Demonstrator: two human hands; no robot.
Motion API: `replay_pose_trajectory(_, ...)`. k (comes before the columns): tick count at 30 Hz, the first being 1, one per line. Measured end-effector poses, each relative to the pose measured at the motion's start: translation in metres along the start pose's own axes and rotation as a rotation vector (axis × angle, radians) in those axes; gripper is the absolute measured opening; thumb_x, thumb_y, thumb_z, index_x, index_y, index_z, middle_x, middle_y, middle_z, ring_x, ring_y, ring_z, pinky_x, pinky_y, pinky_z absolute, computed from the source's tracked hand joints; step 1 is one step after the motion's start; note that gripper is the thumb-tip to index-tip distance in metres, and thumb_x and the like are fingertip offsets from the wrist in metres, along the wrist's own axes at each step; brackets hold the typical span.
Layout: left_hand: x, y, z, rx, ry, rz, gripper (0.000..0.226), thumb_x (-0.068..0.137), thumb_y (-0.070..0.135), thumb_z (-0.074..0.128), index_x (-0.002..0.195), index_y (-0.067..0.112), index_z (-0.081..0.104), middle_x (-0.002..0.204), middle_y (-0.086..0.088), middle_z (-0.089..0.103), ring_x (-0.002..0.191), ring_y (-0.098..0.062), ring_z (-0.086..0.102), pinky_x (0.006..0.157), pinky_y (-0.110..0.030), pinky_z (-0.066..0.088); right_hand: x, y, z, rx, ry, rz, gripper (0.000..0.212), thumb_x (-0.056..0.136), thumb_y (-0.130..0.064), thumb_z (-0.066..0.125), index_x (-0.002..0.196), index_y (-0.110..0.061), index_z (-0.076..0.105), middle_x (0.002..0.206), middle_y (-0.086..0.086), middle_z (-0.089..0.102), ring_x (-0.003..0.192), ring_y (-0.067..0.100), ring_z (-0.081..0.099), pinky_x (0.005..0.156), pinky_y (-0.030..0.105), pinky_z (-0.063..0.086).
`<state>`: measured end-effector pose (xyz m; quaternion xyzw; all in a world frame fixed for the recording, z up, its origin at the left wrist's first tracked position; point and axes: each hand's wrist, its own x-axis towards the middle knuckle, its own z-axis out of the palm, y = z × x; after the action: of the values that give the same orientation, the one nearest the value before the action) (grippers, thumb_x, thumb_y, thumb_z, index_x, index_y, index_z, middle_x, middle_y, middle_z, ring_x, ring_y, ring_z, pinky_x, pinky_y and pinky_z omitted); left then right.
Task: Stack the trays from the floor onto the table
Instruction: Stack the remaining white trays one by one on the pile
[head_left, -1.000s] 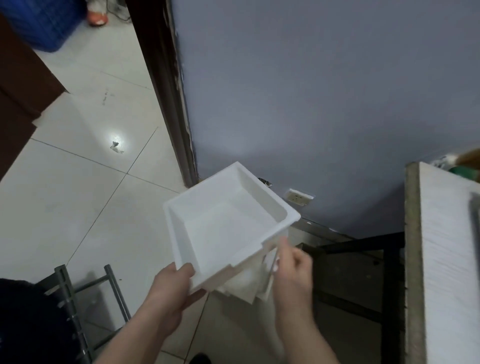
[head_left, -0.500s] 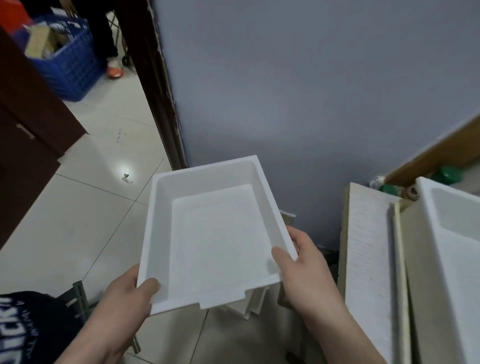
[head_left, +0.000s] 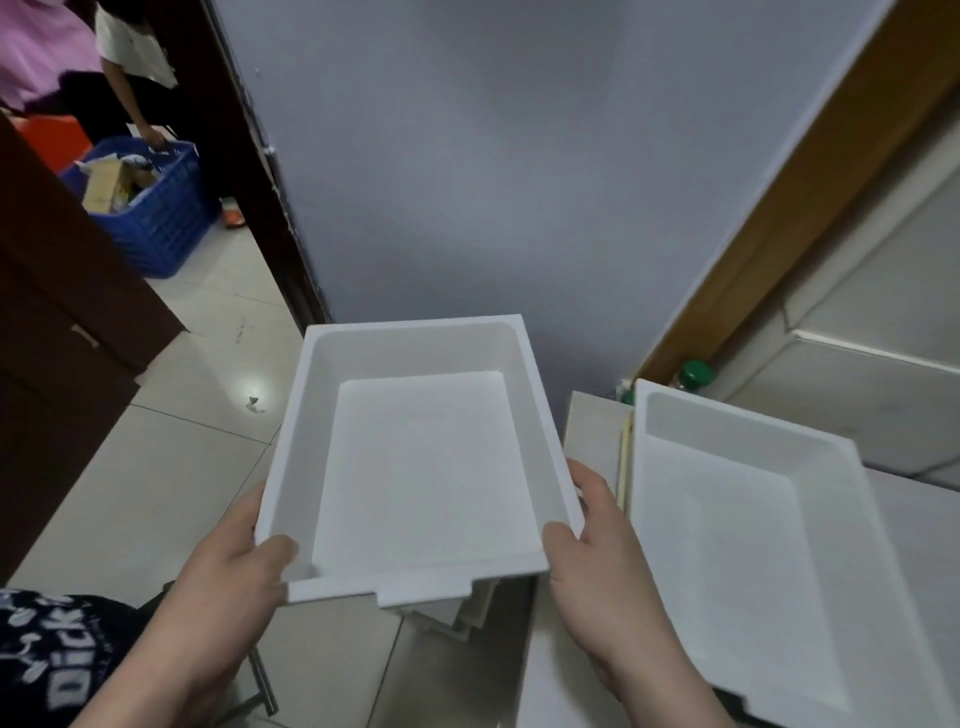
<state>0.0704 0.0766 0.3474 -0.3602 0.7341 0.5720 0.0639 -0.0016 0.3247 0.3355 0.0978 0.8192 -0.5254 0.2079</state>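
The white tray (head_left: 421, 467) is in the air, just left of the worktop tray (head_left: 727, 545), which serves here as the reference for everything else. It is carried level with its open side up. The left hand (head_left: 228, 587) grasps the near corner farther from the worktop tray, thumb hooked over the rim. The right hand (head_left: 602, 561) clasps the near corner closest to it, thumb on the rim and fingers curled around the side wall. Holding both near corners likely keeps the light shell from twisting and leaves its far end free to lead into the other tray. The carried tray holds nothing. The worktop tray is also bare inside and lies open side up on the pale worktop (head_left: 592, 436), so it looks ready to take the carried one nested on top. The next move probably calls for a shift toward the worktop tray and a squared-up descent, since a skewed corner could catch on its rim. Below the carried tray, left of the worktop tray, pale edges (head_left: 472, 613) show near the floor (head_left: 156, 467); whether they are more trays I cannot tell. Far to the left of the worktop tray, a blue crate (head_left: 156, 228) holds cardboard and papers.
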Motion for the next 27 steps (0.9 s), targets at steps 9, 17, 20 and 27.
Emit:
replay_pose_trajectory(9, -0.058, 0.052, 0.061, 0.015, -0.084, 0.133, 0.056, 0.092, -0.005, 0.041, 0.117, 0.037, 0.068, 0.100, 0.012, 0.078, 0.095, -0.020, 0.072, 0.079, -0.044, 0.059, -0.053, 0.004, -0.095, 0.085, 0.146, 0.003, 0.058, 0.098, -0.008, 0.046, 0.144, -0.044, 0.046, 0.117, -0.028, 0.065, 0.106, -0.003, 0.062, 0.077, 0.014, 0.048)
replay_pose_trajectory(17, -0.106, 0.076, 0.145, 0.034, -0.222, 0.219, 0.058, 0.089, -0.010, 0.038, 0.115, 0.032, 0.068, 0.098, 0.016, 0.078, 0.087, -0.002, 0.072, 0.070, -0.027, 0.054, -0.093, 0.040, -0.180, 0.136, 0.338, 0.047, 0.059, 0.093, -0.001, 0.046, 0.136, -0.041, 0.057, 0.112, -0.024, 0.072, 0.105, 0.003, 0.069, 0.086, 0.030, 0.055)
replay_pose_trajectory(20, -0.113, 0.080, 0.175, 0.053, -0.262, 0.229, 0.057, 0.088, -0.008, 0.038, 0.116, 0.032, 0.068, 0.100, 0.014, 0.078, 0.092, -0.006, 0.073, 0.073, -0.029, 0.057, -0.101, 0.057, -0.208, 0.159, 0.398, 0.073, 0.058, 0.093, 0.001, 0.046, 0.135, -0.037, 0.057, 0.111, -0.025, 0.070, 0.101, -0.001, 0.067, 0.076, 0.025, 0.052)
replay_pose_trajectory(27, -0.120, 0.077, 0.224, 0.113, -0.352, 0.176, 0.053, 0.092, -0.002, 0.037, 0.120, 0.034, 0.065, 0.096, 0.015, 0.078, 0.088, -0.013, 0.074, 0.074, -0.033, 0.061, -0.105, 0.094, -0.244, 0.160, 0.427, 0.160, 0.056, 0.092, -0.002, 0.046, 0.135, -0.037, 0.057, 0.117, -0.022, 0.070, 0.106, 0.009, 0.068, 0.085, 0.036, 0.055)
